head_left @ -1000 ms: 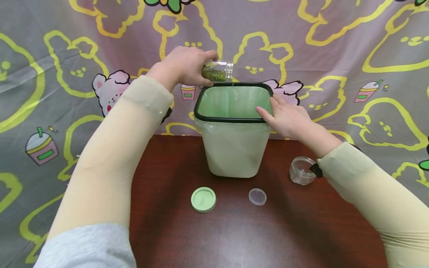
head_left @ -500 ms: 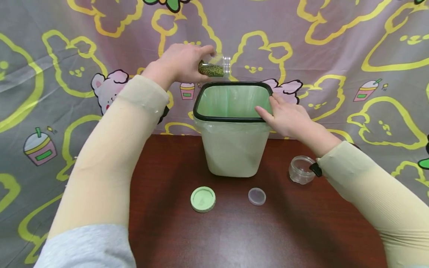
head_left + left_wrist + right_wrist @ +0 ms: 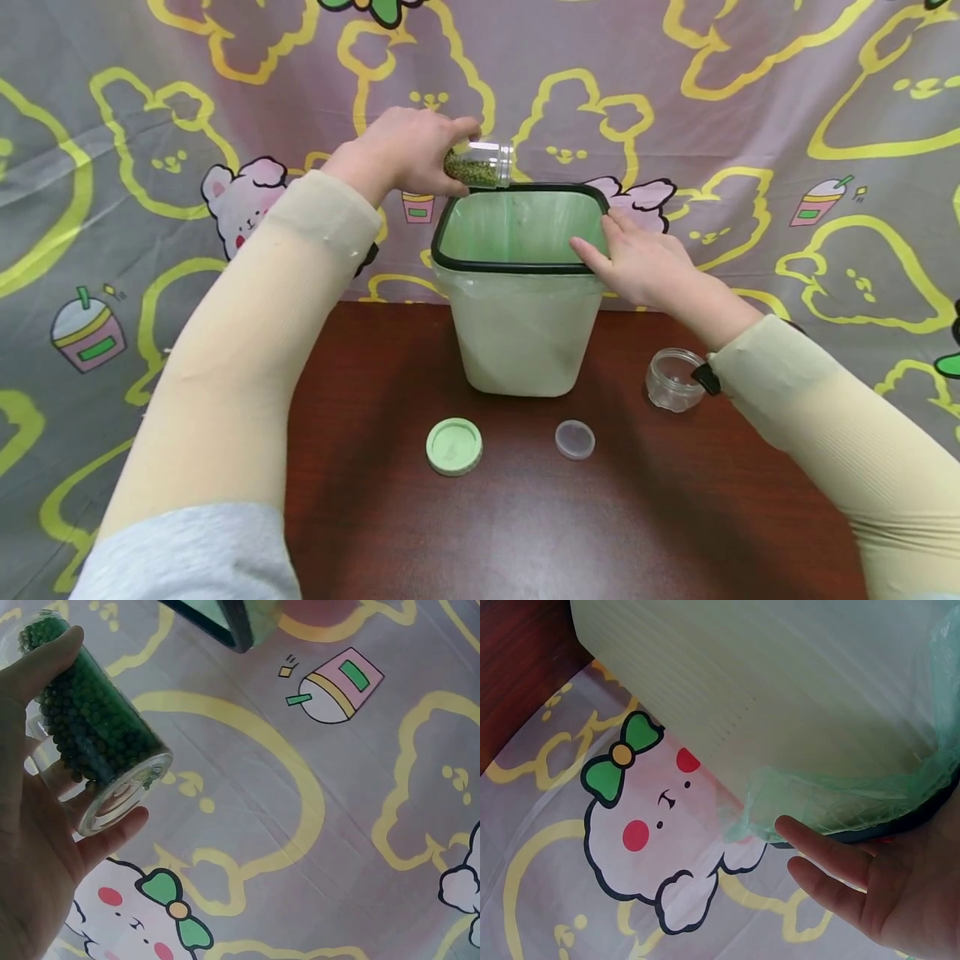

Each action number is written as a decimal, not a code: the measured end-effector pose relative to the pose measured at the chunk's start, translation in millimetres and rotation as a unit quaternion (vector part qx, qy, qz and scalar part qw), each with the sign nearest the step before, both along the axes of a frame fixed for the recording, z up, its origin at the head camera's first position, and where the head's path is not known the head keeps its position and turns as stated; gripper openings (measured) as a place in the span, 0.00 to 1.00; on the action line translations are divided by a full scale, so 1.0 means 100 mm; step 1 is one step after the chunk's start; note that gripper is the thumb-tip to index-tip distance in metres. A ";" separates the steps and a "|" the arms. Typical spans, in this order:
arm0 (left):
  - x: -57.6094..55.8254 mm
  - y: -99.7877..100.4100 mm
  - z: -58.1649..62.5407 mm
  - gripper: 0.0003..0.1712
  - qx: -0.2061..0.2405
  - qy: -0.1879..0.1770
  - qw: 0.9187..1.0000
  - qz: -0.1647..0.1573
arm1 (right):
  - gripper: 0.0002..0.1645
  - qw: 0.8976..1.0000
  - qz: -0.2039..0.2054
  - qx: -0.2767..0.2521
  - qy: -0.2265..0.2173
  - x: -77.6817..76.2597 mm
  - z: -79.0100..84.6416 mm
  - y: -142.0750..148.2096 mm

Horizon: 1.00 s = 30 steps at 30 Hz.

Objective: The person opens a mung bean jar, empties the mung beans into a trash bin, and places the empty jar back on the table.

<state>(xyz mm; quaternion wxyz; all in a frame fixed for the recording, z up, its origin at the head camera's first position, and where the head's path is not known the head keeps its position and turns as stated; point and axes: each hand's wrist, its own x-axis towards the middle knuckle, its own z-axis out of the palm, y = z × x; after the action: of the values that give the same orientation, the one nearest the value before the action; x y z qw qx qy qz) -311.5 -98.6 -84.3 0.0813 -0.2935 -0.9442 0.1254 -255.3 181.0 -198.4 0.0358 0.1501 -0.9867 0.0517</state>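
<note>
My left hand [image 3: 420, 150] grips a clear jar [image 3: 483, 163] partly filled with small round green beans. Lying nearly on its side, the jar points its open mouth right, just above the back left of the bin's rim. In the left wrist view, my fingers and thumb wrap around the jar [image 3: 97, 727], and the beans fill much of it. A pale green bin [image 3: 525, 333] with a black rim and thin green liner stands on the table. My right hand [image 3: 648, 258] rests at its right rim, fingers fairly straight; the right wrist view shows two fingers [image 3: 829, 855] outside by the liner [image 3: 817, 799].
On the dark wooden table [image 3: 510, 533], a light green lid [image 3: 454, 447] and a small clear disc-shaped lid [image 3: 575, 440] lie in front of the bin. A clear, low tub [image 3: 675, 381] stands to the right, under my right wrist. A printed cloth [image 3: 750, 83] hangs behind.
My left hand raised the jar slightly and shifted it left, then lowered it back close to the rim, still on its side. The right hand and the bin have stayed put.
</note>
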 end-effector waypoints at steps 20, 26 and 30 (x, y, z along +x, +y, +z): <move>0.00 -0.02 -0.01 0.41 0.001 0.013 1.000 -0.003 | 0.58 1.000 -0.001 -0.001 -0.007 0.00 -0.01 0.01; 0.01 -0.01 -0.03 0.42 -0.020 0.007 1.000 -0.008 | 0.57 1.000 -0.002 0.000 -0.009 0.00 -0.01 0.00; 0.00 -0.02 -0.04 0.41 -0.020 0.010 1.000 -0.007 | 0.58 1.000 -0.004 0.000 -0.006 0.00 -0.01 0.00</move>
<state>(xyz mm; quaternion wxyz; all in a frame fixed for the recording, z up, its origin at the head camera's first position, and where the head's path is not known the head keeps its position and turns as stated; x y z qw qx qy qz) -311.8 -100.9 -88.4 0.0857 -0.3009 -0.9384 0.1467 -254.9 180.9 -199.2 0.0298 0.1464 -0.9874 0.0522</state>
